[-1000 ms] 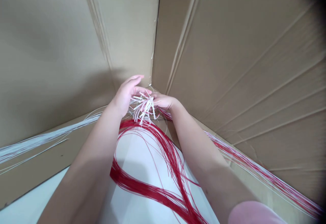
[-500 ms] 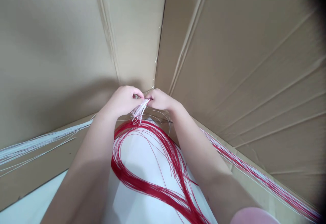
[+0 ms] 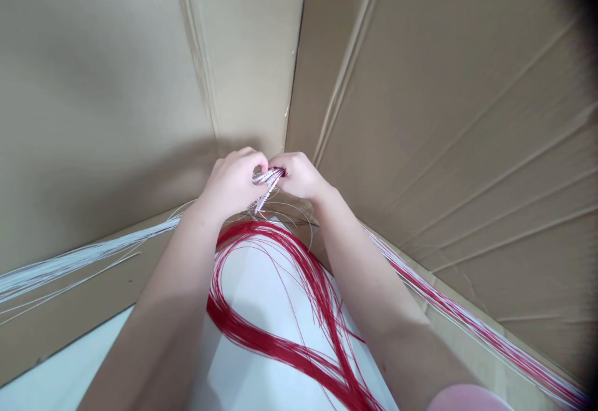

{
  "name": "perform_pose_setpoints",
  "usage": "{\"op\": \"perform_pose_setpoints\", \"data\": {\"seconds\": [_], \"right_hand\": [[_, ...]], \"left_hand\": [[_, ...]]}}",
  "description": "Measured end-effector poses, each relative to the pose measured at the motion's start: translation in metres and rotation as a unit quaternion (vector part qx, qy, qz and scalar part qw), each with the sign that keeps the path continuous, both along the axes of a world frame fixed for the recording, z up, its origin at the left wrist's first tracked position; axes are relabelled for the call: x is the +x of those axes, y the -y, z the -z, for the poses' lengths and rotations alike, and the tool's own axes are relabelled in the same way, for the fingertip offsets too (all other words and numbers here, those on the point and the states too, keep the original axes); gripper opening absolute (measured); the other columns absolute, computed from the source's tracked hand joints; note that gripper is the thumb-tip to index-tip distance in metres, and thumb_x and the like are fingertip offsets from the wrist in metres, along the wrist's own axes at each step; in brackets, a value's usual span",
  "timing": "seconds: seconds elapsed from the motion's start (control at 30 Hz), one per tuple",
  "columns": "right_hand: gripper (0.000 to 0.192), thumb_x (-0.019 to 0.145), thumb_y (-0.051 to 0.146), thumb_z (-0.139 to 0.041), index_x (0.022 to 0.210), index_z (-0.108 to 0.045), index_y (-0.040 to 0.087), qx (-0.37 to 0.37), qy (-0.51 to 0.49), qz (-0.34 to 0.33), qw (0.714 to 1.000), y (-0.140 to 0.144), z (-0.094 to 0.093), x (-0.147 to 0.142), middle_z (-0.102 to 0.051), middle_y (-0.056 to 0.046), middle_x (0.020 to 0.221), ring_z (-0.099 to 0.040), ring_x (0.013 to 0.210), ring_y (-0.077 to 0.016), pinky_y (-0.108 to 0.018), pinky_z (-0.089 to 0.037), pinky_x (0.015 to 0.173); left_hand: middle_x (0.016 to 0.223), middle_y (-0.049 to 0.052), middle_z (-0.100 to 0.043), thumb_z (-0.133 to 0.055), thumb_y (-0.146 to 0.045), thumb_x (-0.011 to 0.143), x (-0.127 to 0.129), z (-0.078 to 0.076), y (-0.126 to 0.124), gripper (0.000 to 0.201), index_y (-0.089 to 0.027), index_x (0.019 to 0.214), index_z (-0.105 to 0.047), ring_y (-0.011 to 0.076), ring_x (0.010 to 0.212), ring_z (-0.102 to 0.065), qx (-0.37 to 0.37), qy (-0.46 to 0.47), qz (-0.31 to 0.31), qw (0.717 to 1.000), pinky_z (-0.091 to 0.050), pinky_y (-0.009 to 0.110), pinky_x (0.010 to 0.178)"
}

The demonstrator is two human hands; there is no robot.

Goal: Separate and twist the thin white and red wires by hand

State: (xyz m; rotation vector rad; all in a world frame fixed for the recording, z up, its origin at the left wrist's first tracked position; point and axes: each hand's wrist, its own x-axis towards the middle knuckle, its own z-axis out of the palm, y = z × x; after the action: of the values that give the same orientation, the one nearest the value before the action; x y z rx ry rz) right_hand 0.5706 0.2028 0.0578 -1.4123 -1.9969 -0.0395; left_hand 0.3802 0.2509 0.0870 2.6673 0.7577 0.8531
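Note:
My left hand [image 3: 233, 180] and my right hand [image 3: 299, 175] meet in the far corner between two cardboard walls. Both pinch a small bunch of white wire ends [image 3: 266, 188], which sticks down between the fingertips. Below the hands a thick bundle of thin red wires [image 3: 280, 349] loops over a white surface [image 3: 261, 286] between my forearms. A strand of white wires [image 3: 70, 263] runs off to the left along the cardboard. Red and white wires [image 3: 467, 321] run off to the right.
Tall cardboard panels [image 3: 443, 99] close the space on the left, at the back and on the right. A vertical seam [image 3: 294, 75] marks the corner just above the hands.
The splayed white wire ends have been gathered into a tight bunch. My left hand, open a second ago, has closed on them, and both hands have risen slightly toward the corner.

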Motion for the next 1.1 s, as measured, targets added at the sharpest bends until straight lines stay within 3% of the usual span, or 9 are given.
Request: {"op": "perform_pose_setpoints", "data": {"seconds": [0.13,0.33,0.47,0.63,0.87,0.97,1.1], "right_hand": [[0.032,0.077,0.009,-0.056,0.101,-0.075,0.014,0.022,-0.015,0.016,1.0,0.003,-0.001,0.003,-0.072,-0.007,0.091,-0.061,0.08,-0.0197,-0.029,-0.041,0.079],[0.051,0.07,0.006,-0.059,0.119,-0.068,0.013,0.082,-0.025,0.022,0.996,-0.001,0.003,0.009,-0.061,-0.003,0.085,-0.053,0.074,-0.018,-0.03,-0.042,0.074],[0.049,0.071,0.007,-0.06,0.119,-0.061,0.016,0.132,-0.024,0.011,0.991,-0.002,0.005,0.012,-0.053,0.001,0.082,-0.047,0.071,-0.0155,-0.028,-0.041,0.07],[0.046,0.071,0.008,-0.061,0.116,-0.059,0.018,0.144,-0.019,0.011,0.989,-0.002,0.007,0.014,-0.052,0.002,0.084,-0.048,0.072,-0.0146,-0.027,-0.04,0.069],[0.046,0.07,0.009,-0.06,0.116,-0.06,0.016,0.135,-0.024,0.017,0.99,-0.003,0.008,0.018,-0.054,0.001,0.084,-0.048,0.072,-0.015,-0.027,-0.041,0.071],[0.043,0.071,0.011,-0.06,0.114,-0.063,0.015,0.111,-0.017,0.033,0.993,-0.002,0.007,0.02,-0.056,-0.001,0.085,-0.05,0.073,-0.0158,-0.028,-0.041,0.072],[0.032,0.075,0.012,-0.058,0.104,-0.069,0.013,0.072,-0.003,0.042,0.997,0.0,0.004,0.019,-0.064,-0.004,0.087,-0.055,0.075,-0.0169,-0.028,-0.041,0.074]], "left_hand": [[0.105,0.006,-0.071,-0.07,-0.024,0.08,-0.002,0.001,-0.003,0.002,-0.023,0.08,-0.069,0.0276,0.095,-0.063,0.065,0.026,-0.005,0.998,-0.043,0.04,0.081],[0.113,0.005,-0.074,-0.072,-0.027,0.083,0.0,0.005,-0.002,0.007,-0.023,0.083,-0.077,0.0305,0.105,-0.064,0.089,0.013,-0.042,0.995,-0.045,0.047,0.094],[0.122,0.005,-0.075,-0.069,-0.031,0.089,-0.001,0.003,-0.001,0.015,-0.023,0.089,-0.081,0.0302,0.107,-0.064,0.074,-0.01,-0.044,0.996,-0.046,0.049,0.096],[0.124,0.003,-0.076,-0.07,-0.03,0.088,-0.003,0.0,-0.001,0.015,-0.025,0.089,-0.084,0.0295,0.111,-0.065,0.048,0.011,-0.054,0.997,-0.047,0.048,0.101],[0.113,0.002,-0.079,-0.069,-0.029,0.082,-0.009,-0.004,-0.005,0.014,-0.023,0.082,-0.082,0.0241,0.096,-0.069,0.026,0.055,-0.064,0.996,-0.05,0.041,0.09],[0.108,0.001,-0.079,-0.07,-0.028,0.078,-0.013,-0.005,-0.006,0.012,-0.023,0.078,-0.08,0.0217,0.088,-0.07,0.01,0.038,-0.06,0.997,-0.049,0.037,0.08],[0.106,0.001,-0.079,-0.07,-0.031,0.077,-0.017,-0.006,-0.006,0.012,-0.023,0.073,-0.078,0.0224,0.09,-0.07,-0.026,-0.009,-0.067,0.997,-0.048,0.036,0.08]]}}
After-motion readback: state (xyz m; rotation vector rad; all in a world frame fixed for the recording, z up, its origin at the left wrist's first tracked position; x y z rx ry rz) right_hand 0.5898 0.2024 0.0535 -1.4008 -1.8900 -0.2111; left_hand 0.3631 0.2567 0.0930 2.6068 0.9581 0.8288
